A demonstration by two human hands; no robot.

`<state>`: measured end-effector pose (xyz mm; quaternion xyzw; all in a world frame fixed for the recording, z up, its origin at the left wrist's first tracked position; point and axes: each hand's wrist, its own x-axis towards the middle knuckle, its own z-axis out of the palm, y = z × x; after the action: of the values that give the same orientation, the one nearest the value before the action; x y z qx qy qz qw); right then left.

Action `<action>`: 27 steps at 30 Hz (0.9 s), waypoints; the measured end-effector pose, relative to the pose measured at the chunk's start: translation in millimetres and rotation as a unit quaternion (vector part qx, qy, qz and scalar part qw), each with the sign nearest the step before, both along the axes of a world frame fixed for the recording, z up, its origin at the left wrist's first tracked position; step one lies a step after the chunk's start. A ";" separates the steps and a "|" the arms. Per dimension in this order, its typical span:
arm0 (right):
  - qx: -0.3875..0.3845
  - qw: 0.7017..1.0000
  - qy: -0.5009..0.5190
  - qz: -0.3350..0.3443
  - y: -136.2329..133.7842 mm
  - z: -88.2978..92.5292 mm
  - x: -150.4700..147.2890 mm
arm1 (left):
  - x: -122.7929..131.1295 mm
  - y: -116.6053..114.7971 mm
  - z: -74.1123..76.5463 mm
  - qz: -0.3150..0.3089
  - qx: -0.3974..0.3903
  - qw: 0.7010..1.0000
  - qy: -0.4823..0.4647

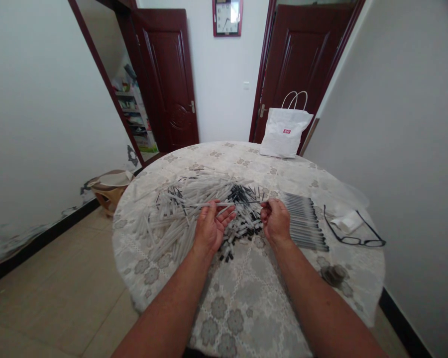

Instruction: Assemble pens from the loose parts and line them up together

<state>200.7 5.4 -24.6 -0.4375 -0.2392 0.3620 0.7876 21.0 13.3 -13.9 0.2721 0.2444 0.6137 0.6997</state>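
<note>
My left hand (211, 226) pinches a clear pen barrel (212, 204) held level above the table. My right hand (275, 219) pinches the other end, where a thin dark refill (252, 202) runs into the barrel. Under both hands lies a heap of clear pen barrels (175, 219) on the left and a pile of black refills and caps (242, 219) in the middle. A neat row of assembled pens (304, 221) lies just right of my right hand.
The round table (246, 298) has a floral cloth. Black glasses (354, 233) and a white folded cloth (345, 221) lie at the right. A white paper bag (285, 132) stands at the far edge. A low stool (110, 186) sits on the floor at the left.
</note>
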 end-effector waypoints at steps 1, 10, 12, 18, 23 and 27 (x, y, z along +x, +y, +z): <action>0.001 1.000 0.000 -0.001 0.0 -0.5 0.1 | 0.1 0.0 -0.2 0.000 -0.001 1.000 -0.001; 0.012 1.000 -0.012 0.011 -1.5 -1.6 -3.6 | 1.3 2.0 -3.4 0.008 -0.002 1.000 -0.004; 0.016 1.000 -0.011 0.009 -1.5 -2.2 -3.3 | 1.2 2.2 -4.0 0.011 -0.002 1.000 -0.008; 0.019 1.000 -0.020 0.006 0.1 -5.8 -2.0 | 0.9 2.8 -5.3 0.009 0.001 1.000 -0.014; 0.022 0.999 -0.034 0.012 -0.5 -7.0 -4.7 | 0.3 3.9 -7.3 0.014 0.003 1.000 -0.019; 0.026 0.999 -0.034 0.000 -0.5 -4.9 -2.0 | -0.6 5.3 -8.0 0.012 0.003 1.000 -0.026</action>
<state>198.7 4.9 -29.5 -0.4290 -0.2755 0.3402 0.7901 20.5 18.6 -21.9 0.2553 0.2274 0.6301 0.6972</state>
